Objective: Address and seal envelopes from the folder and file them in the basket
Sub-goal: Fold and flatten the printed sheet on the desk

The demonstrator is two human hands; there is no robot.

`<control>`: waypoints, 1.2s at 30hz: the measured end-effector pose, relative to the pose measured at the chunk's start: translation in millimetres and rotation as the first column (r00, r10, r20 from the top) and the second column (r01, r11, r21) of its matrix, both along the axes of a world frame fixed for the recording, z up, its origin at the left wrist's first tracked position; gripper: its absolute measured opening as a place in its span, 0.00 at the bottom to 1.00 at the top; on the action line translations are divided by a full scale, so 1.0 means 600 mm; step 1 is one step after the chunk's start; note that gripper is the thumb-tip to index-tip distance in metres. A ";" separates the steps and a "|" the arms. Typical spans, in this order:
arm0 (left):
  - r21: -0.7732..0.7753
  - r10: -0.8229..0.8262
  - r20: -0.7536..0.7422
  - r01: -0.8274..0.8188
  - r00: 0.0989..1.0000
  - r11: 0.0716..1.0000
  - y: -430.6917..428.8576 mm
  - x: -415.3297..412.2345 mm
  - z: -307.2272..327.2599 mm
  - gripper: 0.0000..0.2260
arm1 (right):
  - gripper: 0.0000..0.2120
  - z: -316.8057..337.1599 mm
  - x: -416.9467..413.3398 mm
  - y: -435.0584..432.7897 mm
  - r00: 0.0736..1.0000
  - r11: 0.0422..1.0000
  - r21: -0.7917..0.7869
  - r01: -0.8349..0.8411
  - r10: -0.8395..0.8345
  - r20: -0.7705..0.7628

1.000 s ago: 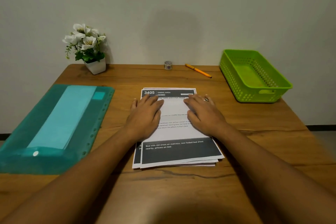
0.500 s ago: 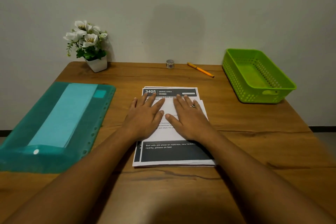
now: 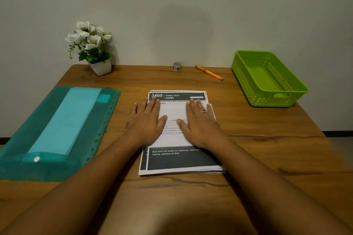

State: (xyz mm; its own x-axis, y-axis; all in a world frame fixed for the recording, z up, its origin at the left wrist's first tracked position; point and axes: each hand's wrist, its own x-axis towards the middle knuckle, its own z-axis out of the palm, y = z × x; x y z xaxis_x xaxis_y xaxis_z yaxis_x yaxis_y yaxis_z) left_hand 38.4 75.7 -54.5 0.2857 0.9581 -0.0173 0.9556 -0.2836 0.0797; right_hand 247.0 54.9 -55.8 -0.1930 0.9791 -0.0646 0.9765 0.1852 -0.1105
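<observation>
**Both hands lie flat on the papers; the envelopes are not yet out of the folder.**

The left hand [image 3: 145, 122] and right hand [image 3: 200, 122] press with straight, spread fingers on the stack of printed white paper sheets [image 3: 181, 158] at the middle of the brown wooden counter [image 3: 267, 139], and they hold nothing. To start well, I judge one hand should go to 9 o'clock, pop the white snap stud [image 3: 36, 159] on the teal translucent plastic folder [image 3: 23, 139], and slide out a single envelope without creasing it. By count there is one folder, and the pale blue paper envelopes [image 3: 65, 120] inside it cannot be counted. There is one green perforated plastic basket [image 3: 246, 82] at 2 o'clock, one orange pen [image 3: 209, 72] at 1 o'clock and one small roll of tape [image 3: 177, 66] at 12 o'clock. One white pot of white flowers [image 3: 91, 47] stands at 11 o'clock, and the stack shows at least two printed sheets.
</observation>
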 end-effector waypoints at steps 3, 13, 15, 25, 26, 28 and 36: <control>0.006 -0.009 -0.019 0.009 1.000 1.000 0.002 0.000 -0.002 0.31 | 0.35 -0.004 -0.030 -0.006 0.994 0.995 0.005 -0.098 0.098 -0.055; -0.025 0.094 -0.065 -0.095 0.994 0.995 -0.005 -0.013 0.010 0.30 | 0.39 -0.011 0.062 -0.004 0.997 0.998 -0.006 0.066 -0.066 -0.048; 0.007 0.092 -0.095 -0.092 0.991 0.996 -0.006 0.011 0.016 0.31 | 0.38 -0.010 0.061 -0.003 0.997 0.998 -0.002 0.067 -0.067 -0.042; -0.055 -0.106 0.007 0.106 0.994 0.993 0.003 0.057 0.010 0.26 | 0.35 -0.008 0.058 -0.006 0.996 0.997 0.015 0.076 -0.075 -0.057; -0.052 -0.085 0.006 0.085 0.996 0.995 0.005 0.042 0.010 0.26 | 0.35 -0.007 0.058 -0.006 0.996 0.997 0.014 0.074 -0.073 -0.059; -0.042 -0.039 -0.003 0.039 0.999 0.998 0.011 0.009 0.007 0.27 | 0.35 -0.006 0.059 -0.007 0.996 0.998 0.006 0.068 -0.068 -0.059; -0.025 -0.012 -0.007 0.012 1.000 1.000 0.015 -0.021 0.001 0.30 | 0.38 0.010 -0.001 0.003 0.999 0.999 -0.023 0.034 -0.033 0.029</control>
